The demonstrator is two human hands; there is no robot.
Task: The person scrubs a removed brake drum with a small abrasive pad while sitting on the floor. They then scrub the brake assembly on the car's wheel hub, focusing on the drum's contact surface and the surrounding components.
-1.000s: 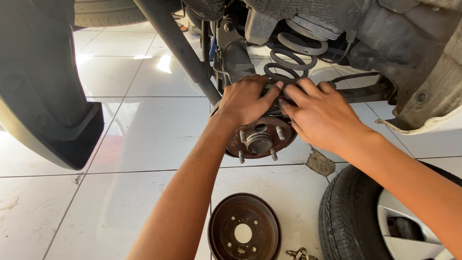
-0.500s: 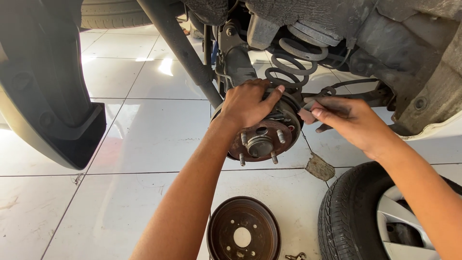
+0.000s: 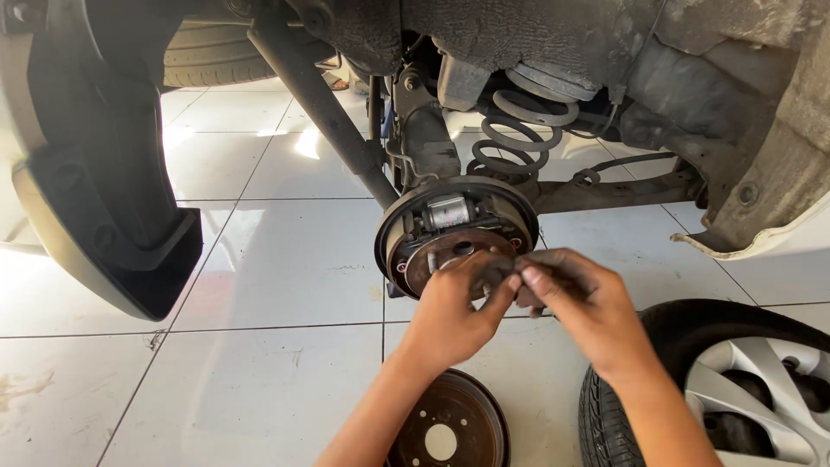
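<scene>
- The left hand (image 3: 454, 311) and right hand (image 3: 575, 303) meet just below the open brake assembly (image 3: 456, 233) on the car's hub.
- Both hands' fingers (image 3: 506, 290) are pinched together on a small dark part (image 3: 512, 275), too blurred to identify.
- A coil spring (image 3: 523, 130) sits behind the brake.
- On the tiled floor (image 3: 285, 285), a removed brake drum (image 3: 450, 428) lies below the hands, a wheel (image 3: 743, 389) to the right.
</scene>
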